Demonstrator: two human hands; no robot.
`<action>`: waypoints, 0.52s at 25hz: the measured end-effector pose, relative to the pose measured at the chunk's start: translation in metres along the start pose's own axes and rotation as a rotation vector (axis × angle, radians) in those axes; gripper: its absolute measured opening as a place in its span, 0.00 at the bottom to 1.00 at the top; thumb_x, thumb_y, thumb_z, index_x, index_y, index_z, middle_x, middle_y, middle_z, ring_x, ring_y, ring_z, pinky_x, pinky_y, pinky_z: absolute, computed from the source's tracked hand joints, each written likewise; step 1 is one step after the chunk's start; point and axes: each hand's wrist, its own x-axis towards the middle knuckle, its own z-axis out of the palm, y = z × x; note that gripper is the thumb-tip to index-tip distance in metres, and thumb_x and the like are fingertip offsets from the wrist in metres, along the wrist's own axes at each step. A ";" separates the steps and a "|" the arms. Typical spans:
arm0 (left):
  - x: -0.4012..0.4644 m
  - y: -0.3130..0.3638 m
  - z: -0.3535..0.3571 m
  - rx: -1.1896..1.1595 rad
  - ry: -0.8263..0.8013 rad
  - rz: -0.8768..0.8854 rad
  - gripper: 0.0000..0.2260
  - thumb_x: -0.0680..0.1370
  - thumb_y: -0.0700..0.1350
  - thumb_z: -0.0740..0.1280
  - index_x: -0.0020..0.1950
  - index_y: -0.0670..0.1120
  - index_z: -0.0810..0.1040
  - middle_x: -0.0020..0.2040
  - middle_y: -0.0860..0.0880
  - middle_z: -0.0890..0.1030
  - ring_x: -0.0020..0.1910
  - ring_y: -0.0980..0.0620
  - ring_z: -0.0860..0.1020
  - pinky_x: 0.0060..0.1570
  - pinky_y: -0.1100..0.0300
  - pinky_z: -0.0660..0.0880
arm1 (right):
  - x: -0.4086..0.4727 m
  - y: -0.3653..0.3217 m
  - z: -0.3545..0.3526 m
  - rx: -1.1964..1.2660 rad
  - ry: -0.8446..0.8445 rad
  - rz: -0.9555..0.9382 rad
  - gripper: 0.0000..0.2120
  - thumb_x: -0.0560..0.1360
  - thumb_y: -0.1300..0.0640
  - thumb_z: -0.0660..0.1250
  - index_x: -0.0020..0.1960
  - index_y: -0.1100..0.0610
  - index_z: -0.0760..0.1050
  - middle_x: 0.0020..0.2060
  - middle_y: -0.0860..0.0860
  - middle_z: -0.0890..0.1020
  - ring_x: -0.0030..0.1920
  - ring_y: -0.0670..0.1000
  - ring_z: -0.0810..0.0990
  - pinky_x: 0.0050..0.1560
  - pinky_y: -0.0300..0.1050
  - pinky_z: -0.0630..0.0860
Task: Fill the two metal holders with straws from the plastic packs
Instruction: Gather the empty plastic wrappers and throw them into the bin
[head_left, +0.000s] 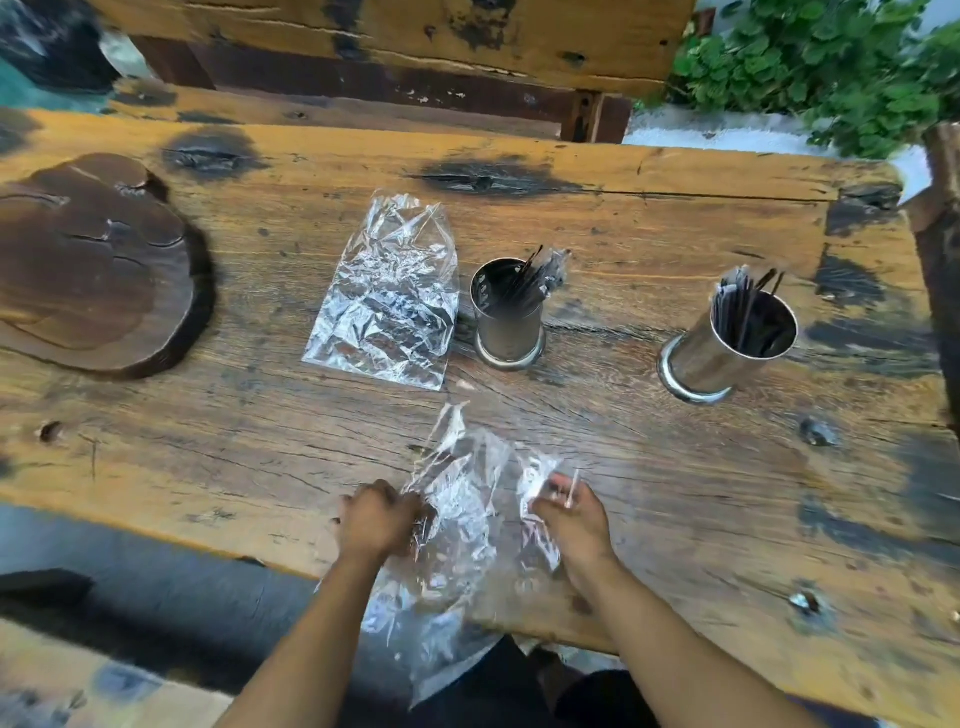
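Note:
Two metal holders stand on the wooden table (649, 467). The left holder (508, 318) and the right holder (727, 345) each hold dark straws in thin wrappers. A clear plastic pack (462, 525) lies at the table's near edge and hangs over it. My left hand (382, 517) grips its left side and my right hand (571, 512) pinches its right side. I cannot tell whether straws are inside it. A second clear pack (387, 296) lies flat and crumpled to the left of the left holder.
A dark round wooden slab (88, 265) lies at the table's left end. A wooden bench back (395, 47) runs along the far side, and green plants (831, 67) grow at the back right. A bench seat (78, 675) sits below the near edge.

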 end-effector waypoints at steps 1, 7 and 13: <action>-0.004 0.000 -0.010 -0.135 0.015 -0.020 0.14 0.75 0.56 0.69 0.40 0.45 0.77 0.38 0.47 0.81 0.45 0.43 0.78 0.43 0.55 0.74 | 0.002 -0.008 0.004 0.016 -0.027 -0.022 0.20 0.74 0.68 0.74 0.64 0.58 0.75 0.54 0.54 0.82 0.48 0.50 0.83 0.49 0.46 0.81; -0.021 -0.009 -0.066 -0.836 0.066 -0.081 0.05 0.80 0.39 0.66 0.49 0.41 0.70 0.36 0.43 0.75 0.32 0.48 0.72 0.34 0.56 0.71 | -0.006 -0.025 0.032 0.089 -0.378 0.018 0.30 0.73 0.61 0.76 0.71 0.62 0.69 0.55 0.60 0.87 0.53 0.59 0.87 0.53 0.51 0.84; 0.012 -0.025 -0.075 -0.893 0.007 -0.116 0.19 0.76 0.47 0.73 0.54 0.34 0.71 0.43 0.34 0.79 0.37 0.43 0.79 0.38 0.46 0.79 | 0.006 -0.021 0.073 -0.252 -0.262 -0.159 0.02 0.80 0.61 0.69 0.49 0.59 0.80 0.44 0.57 0.87 0.42 0.58 0.86 0.48 0.58 0.84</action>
